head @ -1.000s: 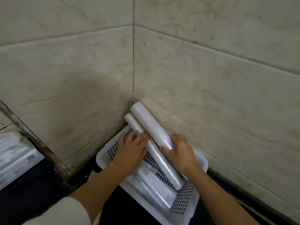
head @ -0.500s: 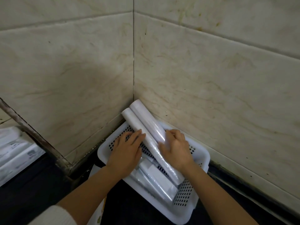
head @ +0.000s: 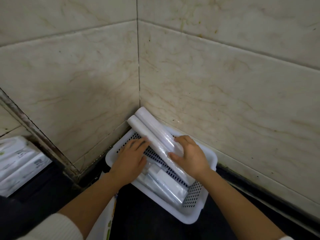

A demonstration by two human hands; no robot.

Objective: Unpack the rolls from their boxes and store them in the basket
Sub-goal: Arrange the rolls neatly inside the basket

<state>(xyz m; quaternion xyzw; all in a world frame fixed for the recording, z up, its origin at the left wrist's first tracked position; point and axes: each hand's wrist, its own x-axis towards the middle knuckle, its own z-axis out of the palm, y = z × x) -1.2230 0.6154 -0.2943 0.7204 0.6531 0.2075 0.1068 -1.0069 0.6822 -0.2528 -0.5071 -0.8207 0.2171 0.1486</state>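
White plastic basket (head: 206, 213) with small holes sits in the corner where two cream stone walls (head: 225, 84) meet, on a dark counter (head: 147, 219). Two long white rolls (head: 152, 134) lie side by side across the basket, and their far ends stick out over the far rim, just beside the corner. More rolls in shiny clear wrap (head: 166, 187) lie lower down inside the basket, under the long ones.

The left hand (head: 129, 161) rests flat on the left part of the basket, fingers spread and straight, fingertips touching the side of the left long roll. It holds nothing. The right hand (head: 190, 156) is curled around the right long roll near its middle, thumb on the near side and fingers over the top.

Far to the left, white packs with print (head: 19, 161) lie past a dark metal strip (head: 39, 135). A white box with green marks (head: 109, 222) sits just near the basket, partly hidden by the left arm.
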